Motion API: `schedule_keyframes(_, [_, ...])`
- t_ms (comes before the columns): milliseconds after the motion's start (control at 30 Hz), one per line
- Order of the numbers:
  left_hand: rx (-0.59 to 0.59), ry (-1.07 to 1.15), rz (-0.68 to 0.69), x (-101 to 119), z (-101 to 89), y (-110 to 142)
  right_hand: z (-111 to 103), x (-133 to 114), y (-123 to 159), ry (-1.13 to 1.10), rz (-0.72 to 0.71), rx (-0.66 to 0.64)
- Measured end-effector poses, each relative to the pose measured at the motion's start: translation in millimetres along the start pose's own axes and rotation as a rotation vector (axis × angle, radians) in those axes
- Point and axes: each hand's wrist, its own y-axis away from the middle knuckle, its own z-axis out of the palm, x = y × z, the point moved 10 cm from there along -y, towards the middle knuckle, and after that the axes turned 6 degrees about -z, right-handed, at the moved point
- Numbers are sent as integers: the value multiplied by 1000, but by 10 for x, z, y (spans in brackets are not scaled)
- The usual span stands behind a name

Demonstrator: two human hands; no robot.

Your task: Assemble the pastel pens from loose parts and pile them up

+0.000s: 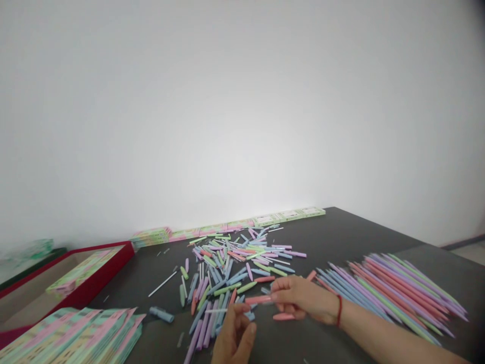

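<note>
My right hand (pixel 293 297), with a red string around its wrist, comes in from the right and grips a coral pen barrel (pixel 258 300) that points left. My left hand (pixel 235 334) is at the bottom middle, fingers curled. A thin white pen refill (pixel 216 310) sticks out leftward from its fingertips. Only a small gap separates the two hands. Beneath my right hand lies a coral pen cap (pixel 284 317). Loose pen parts (pixel 223 268) in blue, purple, green and coral are heaped just beyond both hands.
Lined-up pens (pixel 390 293) lie in a wide pile on the right. Pastel printed packs (pixel 76 336) fan out at the front left, near a red box (pixel 109 268). More flat boxes (pixel 265 220) run along the wall. A blue pen part (pixel 161 314) lies apart on the dark table (pixel 322 242).
</note>
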Motion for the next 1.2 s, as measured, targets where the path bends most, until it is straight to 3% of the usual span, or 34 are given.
schedule_keyframes(100, [88, 84, 13, 41, -118, 4, 360, -75, 151, -338, -32, 7])
schedule_keyframes(167, [41, 109, -62, 12, -83, 4, 516, -79, 211, -468, -42, -2])
schedule_keyframes(267, [-69, 95, -149, -6, 40, 27, 617, -44, 246, -491, -54, -17])
schedule_keyframes(367, [-41, 135, -140, 68, 34, 45, 692, 6, 259, -590, -36, -79])
schedule_keyframes(467, [120, 217, -123, 216, -182, 30, 759, 69, 285, -778, 25, -133])
schedule_keyframes(600, [298, 333, -127, 596, -669, -57, 800, 98, 319, -983, 70, -150])
schedule_keyframes(667, [181, 105, -191, 833, -752, -120, 824, 75, 332, -1037, 73, -173])
schedule_keyframes(733, [-12, -406, -268, 956, -732, -83, 816, 44, 329, -1066, 57, -170])
schedule_keyframes(800, [-32, -880, -217, 1038, -788, 33, 787, 25, 316, -1093, 38, -143])
schedule_keyframes(867, [42, -1167, -138, 1008, -815, 172, 766, 26, 302, -1135, 38, -115])
schedule_keyframes(967, [-4, -1290, -99, 651, -678, 309, 783, 62, 295, -1228, 96, -92])
schedule_keyframes(1033, [-98, -1342, -94, 410, -528, 316, 811, 83, 299, -1286, 152, -83])
schedule_keyframes(1133, [-277, -1486, -210, 173, -315, 289, 845, 68, 311, -1373, 221, -67])
schedule_keyframes(1200, [-369, -1567, -294, 145, -166, 291, 834, 34, 317, -1412, 236, -36])
